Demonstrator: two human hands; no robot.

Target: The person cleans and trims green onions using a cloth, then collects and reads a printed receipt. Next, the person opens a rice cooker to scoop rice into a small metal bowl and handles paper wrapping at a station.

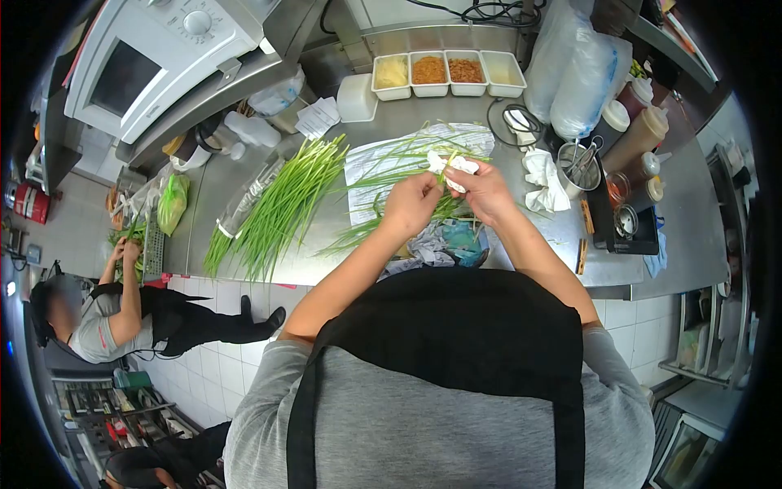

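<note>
My right hand (487,192) is closed on a crumpled white paper towel (453,165), with thin green chives at its fingers. Beside it, my left hand (414,201) pinches at the chives close to the towel. Loose chives (383,167) fan out to the left over a printed paper sheet (356,194) on the steel counter. A thick bundle of long chives (285,204) lies further left. Just below my hands, by the counter edge, is a crumpled printed wrapping (440,244) with blue patches.
White tubs (429,72) of chopped ingredients line the back. At right stand plastic bag rolls (582,90), a crumpled paper towel (547,181), a metal container of utensils (578,169) and sauce bottles (648,130). A microwave (163,65) overhangs the left. A co-worker (122,318) handles greens there.
</note>
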